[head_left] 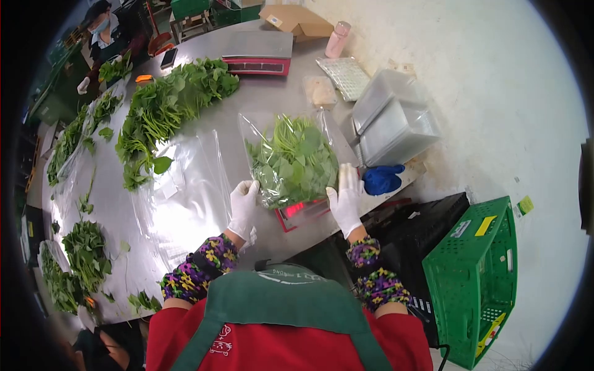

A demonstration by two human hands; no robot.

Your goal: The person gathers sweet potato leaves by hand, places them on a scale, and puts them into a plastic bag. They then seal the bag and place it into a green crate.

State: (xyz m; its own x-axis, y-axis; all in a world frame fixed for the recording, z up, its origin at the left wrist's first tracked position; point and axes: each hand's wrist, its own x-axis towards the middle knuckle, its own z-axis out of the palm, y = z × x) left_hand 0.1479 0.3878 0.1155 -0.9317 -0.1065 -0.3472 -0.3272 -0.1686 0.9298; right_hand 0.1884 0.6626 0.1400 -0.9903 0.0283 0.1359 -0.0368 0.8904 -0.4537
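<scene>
A clear plastic bag of leafy greens [294,154] lies on a small red scale [288,224], which shows lit red digits below the bag's lower edge. At the bag's lower left corner, my left hand [245,205] in a white glove is closed, fingers pinched against the plastic. My right hand [345,201], also gloved in white, touches the lower right side; its fingers stretch out along the bag and its thumb stands apart. Most of the scale is hidden under the bag. Flat clear plastic bags [192,198] lie left of my left hand.
Loose greens [179,99] are heaped at the back left. Another scale [257,52], clear plastic boxes [396,117], a blue cloth [383,180] and a pink bottle [338,39] are on the table. A green crate [464,278] stands right. A masked person [102,31] is across the table.
</scene>
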